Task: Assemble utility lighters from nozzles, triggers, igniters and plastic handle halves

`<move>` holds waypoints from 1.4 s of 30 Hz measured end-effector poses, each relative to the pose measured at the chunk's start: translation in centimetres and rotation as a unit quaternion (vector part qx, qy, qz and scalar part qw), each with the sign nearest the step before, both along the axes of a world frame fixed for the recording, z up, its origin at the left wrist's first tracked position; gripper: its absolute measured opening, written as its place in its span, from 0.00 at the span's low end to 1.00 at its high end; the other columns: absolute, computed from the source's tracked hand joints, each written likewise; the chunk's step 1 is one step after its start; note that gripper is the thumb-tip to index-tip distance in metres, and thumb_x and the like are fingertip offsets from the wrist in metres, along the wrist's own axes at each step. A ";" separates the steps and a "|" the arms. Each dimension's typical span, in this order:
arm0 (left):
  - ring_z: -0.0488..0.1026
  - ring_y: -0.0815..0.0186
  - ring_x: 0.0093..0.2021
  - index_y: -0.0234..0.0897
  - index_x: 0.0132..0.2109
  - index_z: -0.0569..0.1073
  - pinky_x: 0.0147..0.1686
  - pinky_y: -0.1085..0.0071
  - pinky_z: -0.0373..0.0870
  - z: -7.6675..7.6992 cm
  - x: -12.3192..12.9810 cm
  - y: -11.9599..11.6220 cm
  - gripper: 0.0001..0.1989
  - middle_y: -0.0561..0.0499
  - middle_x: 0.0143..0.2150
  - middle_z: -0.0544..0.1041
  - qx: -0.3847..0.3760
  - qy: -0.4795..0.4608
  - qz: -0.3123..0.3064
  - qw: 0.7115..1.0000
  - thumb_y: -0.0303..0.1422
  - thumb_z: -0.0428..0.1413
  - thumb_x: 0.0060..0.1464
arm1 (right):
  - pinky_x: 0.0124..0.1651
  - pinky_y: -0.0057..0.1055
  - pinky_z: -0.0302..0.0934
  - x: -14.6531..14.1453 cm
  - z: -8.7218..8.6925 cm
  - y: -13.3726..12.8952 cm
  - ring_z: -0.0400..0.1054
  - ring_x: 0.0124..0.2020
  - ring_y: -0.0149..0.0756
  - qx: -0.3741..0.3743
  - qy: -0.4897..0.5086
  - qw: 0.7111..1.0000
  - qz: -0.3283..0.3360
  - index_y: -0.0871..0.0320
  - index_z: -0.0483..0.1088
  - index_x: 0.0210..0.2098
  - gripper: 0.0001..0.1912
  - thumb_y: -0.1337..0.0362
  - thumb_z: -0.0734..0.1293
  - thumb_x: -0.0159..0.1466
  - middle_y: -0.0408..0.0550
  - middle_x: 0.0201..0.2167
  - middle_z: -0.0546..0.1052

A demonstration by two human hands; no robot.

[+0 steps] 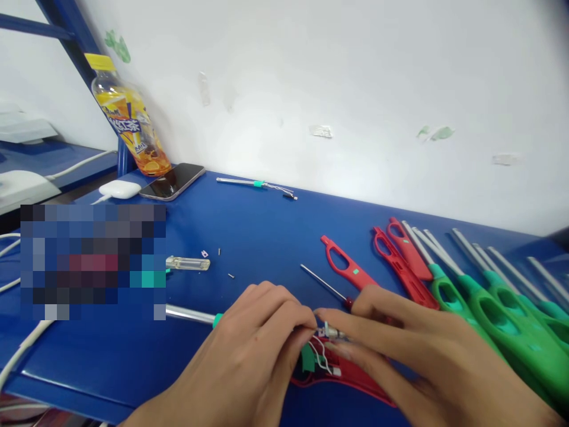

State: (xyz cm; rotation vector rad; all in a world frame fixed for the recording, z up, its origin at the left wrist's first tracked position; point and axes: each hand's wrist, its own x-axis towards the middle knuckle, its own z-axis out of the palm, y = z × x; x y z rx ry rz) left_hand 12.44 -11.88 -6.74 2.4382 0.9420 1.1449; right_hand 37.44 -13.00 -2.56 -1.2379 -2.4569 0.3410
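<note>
A red lighter half-shell (364, 379) lies under my hands, its inside facing up. A green piece (307, 360) and thin white wires (323, 353) show in it. My left hand (262, 338) is closed in a pinch over the shell's left end; what its fingertips hold is hidden. My right hand (400, 338) pinches a small pale fitting (331, 331) between its fingers, close to the left fingertips. A metal tube (189, 314) with a turquoise collar sticks out leftward from behind my left hand. Beside my right fingers lies a screwdriver (326, 285), its red handle partly covered.
Red shell halves (349, 264) and several green lighters (493, 308) with metal tubes line the right side. Small screws (231, 275), a clear plastic handle (189, 263), a wired tube (249, 182), a phone (173, 182) and a drink bottle (128, 118) are farther back. White cables (26, 347) run at left.
</note>
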 end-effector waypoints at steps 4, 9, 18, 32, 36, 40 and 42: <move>0.77 0.64 0.41 0.41 0.52 0.74 0.44 0.68 0.78 0.2 -0.1 0.1 0.13 0.53 0.44 0.82 0.002 0.006 0.001 1.000 0.18 0.52 0.76 | 0.36 0.23 0.75 -0.1 0.2 0.0 0.76 0.27 0.30 -0.010 -0.010 1.000 -0.002 0.46 0.86 0.50 0.16 0.64 0.64 0.82 0.43 0.37 0.82; 0.77 0.64 0.41 0.41 0.51 0.75 0.44 0.68 0.78 0.2 -0.1 0.2 0.12 0.52 0.44 0.82 0.008 0.003 -0.001 1.000 0.19 0.52 0.77 | 0.34 0.23 0.73 -0.1 0.5 0.1 0.75 0.26 0.30 -0.003 -0.011 1.000 0.007 0.45 0.86 0.50 0.14 0.62 0.66 0.82 0.42 0.36 0.81; 0.77 0.64 0.40 0.41 0.52 0.74 0.43 0.68 0.78 0.2 -0.3 0.1 0.12 0.53 0.44 0.82 0.015 0.005 0.000 1.000 0.19 0.52 0.77 | 0.33 0.23 0.74 -0.1 0.8 0.3 0.76 0.26 0.31 -0.019 -0.005 1.000 0.009 0.45 0.86 0.53 0.14 0.61 0.65 0.83 0.43 0.35 0.82; 0.86 0.59 0.45 0.44 0.58 0.78 0.49 0.59 0.82 1.2 -1.6 0.6 0.13 0.54 0.52 0.87 0.037 0.124 0.037 0.991 0.28 0.49 0.83 | 0.38 0.27 0.78 0.3 -0.4 0.7 0.84 0.34 0.33 0.000 -0.053 0.999 -0.006 0.47 0.83 0.50 0.09 0.65 0.69 0.80 0.42 0.44 0.84; 0.88 0.55 0.47 0.41 0.58 0.80 0.49 0.55 0.83 0.9 -2.1 0.2 0.17 0.51 0.51 0.89 0.075 0.168 0.052 0.981 0.31 0.46 0.85 | 0.28 0.32 0.77 1.0 -1.1 0.6 0.86 0.33 0.39 0.065 -0.072 0.995 0.008 0.49 0.84 0.53 0.17 0.60 0.62 0.85 0.47 0.46 0.88; 0.86 0.57 0.40 0.44 0.49 0.83 0.44 0.57 0.81 1.0 -1.6 0.2 0.20 0.53 0.47 0.89 0.010 0.172 0.053 0.984 0.26 0.46 0.81 | 0.36 0.35 0.82 1.8 -1.7 0.2 0.88 0.39 0.41 0.046 -0.062 0.997 -0.016 0.44 0.84 0.52 0.21 0.54 0.58 0.87 0.44 0.45 0.89; 0.84 0.58 0.38 0.45 0.46 0.83 0.42 0.58 0.79 1.0 -1.5 0.2 0.20 0.55 0.46 0.87 -0.022 0.166 0.045 0.985 0.25 0.48 0.79 | 0.43 0.38 0.85 2.0 -1.9 0.0 0.88 0.40 0.41 0.021 -0.050 0.998 -0.029 0.43 0.83 0.48 0.21 0.53 0.59 0.87 0.42 0.45 0.88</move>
